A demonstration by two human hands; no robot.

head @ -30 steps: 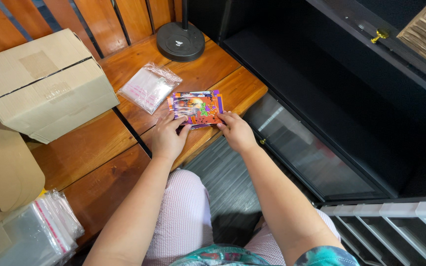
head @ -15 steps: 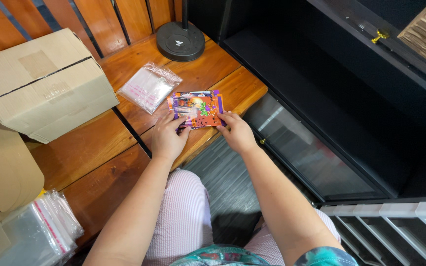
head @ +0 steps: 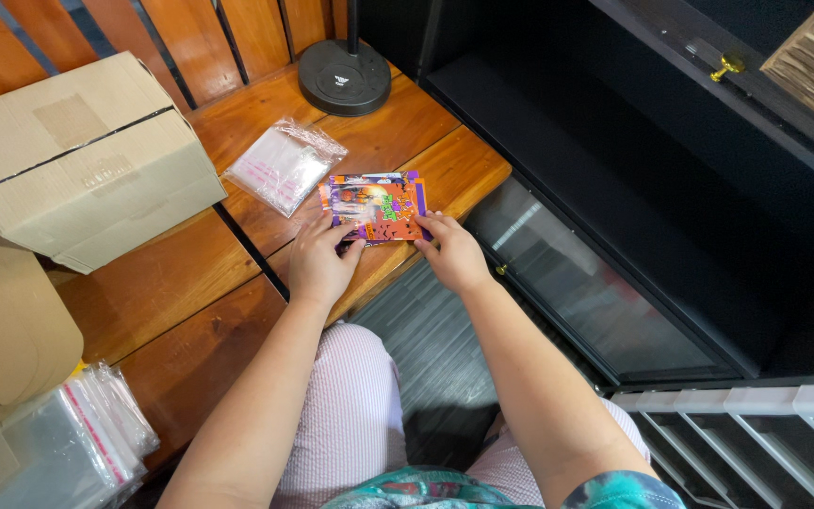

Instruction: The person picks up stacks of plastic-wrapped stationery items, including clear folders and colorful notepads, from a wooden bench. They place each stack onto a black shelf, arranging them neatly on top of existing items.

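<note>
Because it spans most of the view, the wooden bench [head: 171, 283] carries everything: a taped cardboard box [head: 82, 155] at its far left, a round black base [head: 344, 77] at the back edge. Near the front right corner lies a colourful packet [head: 376, 205], flat, orange and purple, glossy. The left hand [head: 317, 264] and right hand [head: 454, 253] pin its near edge with spread fingertips, apparently steadying it; a clear bag [head: 284, 165] lies just beside.

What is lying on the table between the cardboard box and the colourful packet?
In the head view, a clear plastic bag lies on the wooden table between the cardboard box and the colourful packet.
</note>
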